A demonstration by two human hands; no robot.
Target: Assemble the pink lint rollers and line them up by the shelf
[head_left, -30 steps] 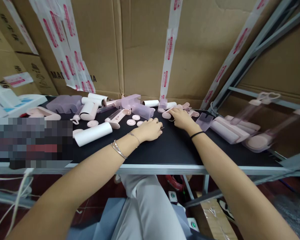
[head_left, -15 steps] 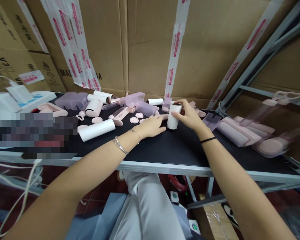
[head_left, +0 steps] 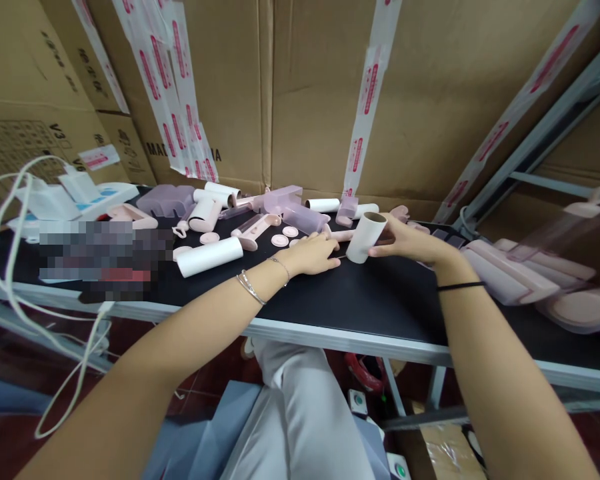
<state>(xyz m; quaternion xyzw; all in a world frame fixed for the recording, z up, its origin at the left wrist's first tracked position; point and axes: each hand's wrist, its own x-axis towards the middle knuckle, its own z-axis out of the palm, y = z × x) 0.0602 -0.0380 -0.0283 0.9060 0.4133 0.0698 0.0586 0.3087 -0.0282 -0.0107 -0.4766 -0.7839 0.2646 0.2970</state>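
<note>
Right hand (head_left: 405, 241): holds a white roll (head_left: 364, 240) by its right side. Thumb lies along the near face, low down; the other fingers bend round behind the upper part and are partly hidden. Pinch is between thumb and fingers. Roll is tilted, its top leaning to the right, open end up with the brown core (head_left: 375, 217) showing. Whether its lower end touches the table (head_left: 360, 310) cannot be told.

Left hand (head_left: 313, 255): palm down, just left of the roll. Thumb stands apart from the other fingers, which lie close together and reach forward to a pink handle (head_left: 341, 235). Tips are partly hidden; whether they grip the handle or only rest by it cannot be told.

Around the left hand: pink discs (head_left: 280, 240) lie flat just beyond the wrist; a purple cover (head_left: 305, 218) lies behind the fingers. Farther left, a pink holder (head_left: 261, 231) and a second roll (head_left: 210, 257), on its side near the front.

Right of the right hand: pale pink rollers (head_left: 513, 272) lie on the table, well apart from the held roll. Behind everything stands a cardboard box (head_left: 305, 87) with strips of printed tape (head_left: 371, 87).
</note>
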